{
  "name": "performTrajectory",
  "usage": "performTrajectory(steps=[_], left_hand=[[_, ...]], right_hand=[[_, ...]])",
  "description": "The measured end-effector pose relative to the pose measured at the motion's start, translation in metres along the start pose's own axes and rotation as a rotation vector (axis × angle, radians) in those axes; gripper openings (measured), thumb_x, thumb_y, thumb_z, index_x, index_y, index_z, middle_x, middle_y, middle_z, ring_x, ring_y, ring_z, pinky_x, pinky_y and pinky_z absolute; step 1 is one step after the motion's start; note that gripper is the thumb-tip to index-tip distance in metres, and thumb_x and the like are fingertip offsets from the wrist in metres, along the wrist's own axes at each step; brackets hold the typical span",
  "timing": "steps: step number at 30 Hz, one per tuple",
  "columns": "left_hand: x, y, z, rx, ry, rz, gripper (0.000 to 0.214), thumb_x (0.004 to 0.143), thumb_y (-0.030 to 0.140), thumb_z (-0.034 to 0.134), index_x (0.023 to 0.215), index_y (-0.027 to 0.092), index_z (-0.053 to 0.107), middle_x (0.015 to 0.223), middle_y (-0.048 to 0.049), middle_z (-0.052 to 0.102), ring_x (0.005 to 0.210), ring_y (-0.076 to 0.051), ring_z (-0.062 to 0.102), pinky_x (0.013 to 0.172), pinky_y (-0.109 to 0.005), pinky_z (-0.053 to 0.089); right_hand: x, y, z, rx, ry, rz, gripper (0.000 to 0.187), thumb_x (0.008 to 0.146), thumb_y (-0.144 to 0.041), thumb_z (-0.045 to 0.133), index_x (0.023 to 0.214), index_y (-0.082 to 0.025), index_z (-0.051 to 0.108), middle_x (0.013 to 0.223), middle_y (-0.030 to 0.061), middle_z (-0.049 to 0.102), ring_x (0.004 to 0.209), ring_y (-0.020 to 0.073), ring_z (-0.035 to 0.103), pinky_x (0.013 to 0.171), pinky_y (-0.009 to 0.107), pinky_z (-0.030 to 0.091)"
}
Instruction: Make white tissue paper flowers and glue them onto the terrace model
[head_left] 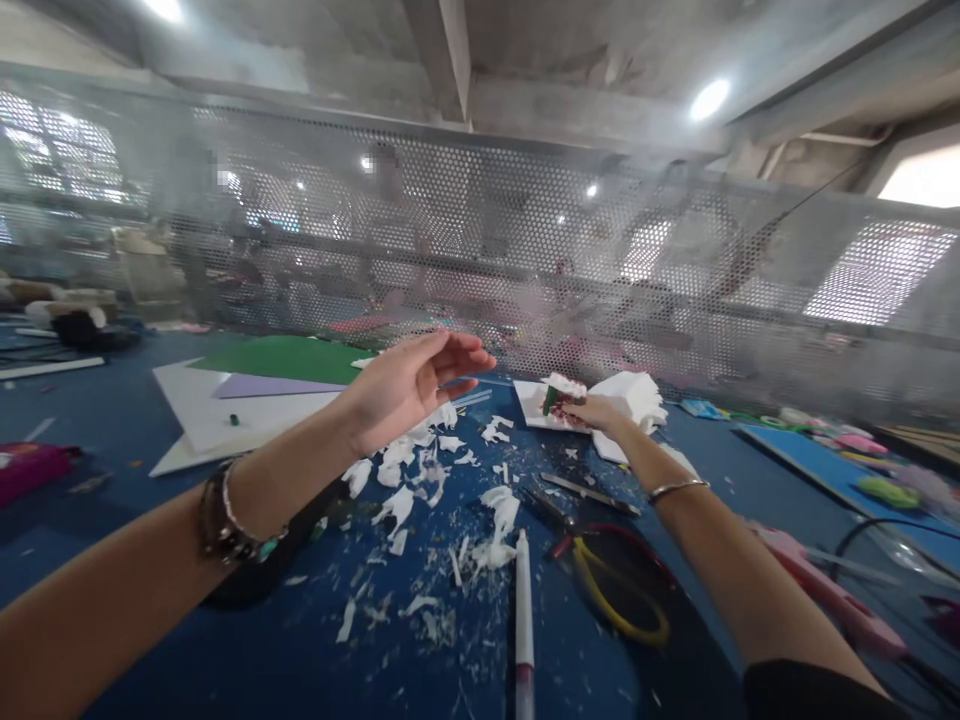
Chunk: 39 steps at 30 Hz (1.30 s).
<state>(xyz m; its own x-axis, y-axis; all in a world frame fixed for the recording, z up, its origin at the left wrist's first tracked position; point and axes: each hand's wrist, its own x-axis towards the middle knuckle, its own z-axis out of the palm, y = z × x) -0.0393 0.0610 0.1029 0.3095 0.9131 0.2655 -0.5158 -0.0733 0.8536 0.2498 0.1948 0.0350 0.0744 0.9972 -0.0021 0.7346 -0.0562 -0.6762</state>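
My left hand is raised above the blue table, fingers stretched out and apart, holding nothing. My right hand reaches far forward and rests on a small white foam piece with red and green decoration, fingers closed around it. That piece sits on a white foam slab, next to a larger white foam block. Torn white foam scraps litter the table below my left hand.
A white pen, yellow-handled scissors and a knife blade lie near me. A pink glue gun is at right. White, purple and green sheets lie at left. A perforated metal screen closes the back.
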Motion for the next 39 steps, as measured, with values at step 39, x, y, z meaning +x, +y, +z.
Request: performTrajectory(steps=[39], left_hand=[[0.009,0.031,-0.039,1.038,-0.026,0.276,0.023,0.074,0.027,0.054,0.093,0.014,0.056,0.093,-0.0044,0.058,0.083,-0.014,0.051,0.070,-0.024,0.036]], right_hand=[[-0.098,-0.079,0.032,-0.288,-0.229,-0.772,0.019,0.084,-0.028,0.049,0.094,-0.013,0.055,0.088,0.0028,0.058,0.073,0.0116,0.057,0.064,0.029,0.048]])
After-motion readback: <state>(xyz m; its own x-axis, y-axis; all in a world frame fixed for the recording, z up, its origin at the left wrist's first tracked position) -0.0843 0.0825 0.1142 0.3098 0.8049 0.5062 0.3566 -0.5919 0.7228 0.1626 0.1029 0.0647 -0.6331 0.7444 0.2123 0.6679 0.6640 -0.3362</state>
